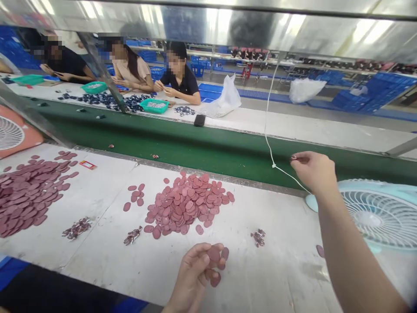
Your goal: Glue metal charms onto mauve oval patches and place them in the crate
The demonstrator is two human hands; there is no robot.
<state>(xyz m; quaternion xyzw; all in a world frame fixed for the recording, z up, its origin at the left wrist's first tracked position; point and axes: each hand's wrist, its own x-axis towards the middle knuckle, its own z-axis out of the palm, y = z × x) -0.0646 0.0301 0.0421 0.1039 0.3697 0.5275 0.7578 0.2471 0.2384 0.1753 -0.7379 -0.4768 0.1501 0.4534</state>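
Left hand (195,268): lower center, over the counter (276,269); fingers pinching a few maroon ovals (214,253), fanned out, some between separate fingers; exact count unclear
Right hand (315,173): right of frame, arm stretched toward the far side, above the green strip (208,150); fingertips pressed together on a small dark bit (293,157), mostly hidden
Main pile (189,202): same maroon ovals, heaped mid-frame beyond left hand; a few loose ones (134,196) just left of it
Second pile (29,191): more ovals, left edge of frame
Stray oval (320,251): lower right, beside right forearm
Scrap clusters: three on counter, one right of main pile (258,238), one at its lower left (133,236), one farther left (76,229)
Red card (87,165): flat, right of second pile
Fans: light blue one (365,217) at right, partly behind forearm; orange one (16,134) at left edge
White cord (267,117): hangs from top, knotted near right hand
Far counter (293,126): teal trays (153,106), dark pieces (107,100), plastic bag (224,100), black flat item (200,120)
Co-workers (185,82): seated upper left, hands raised at far counter
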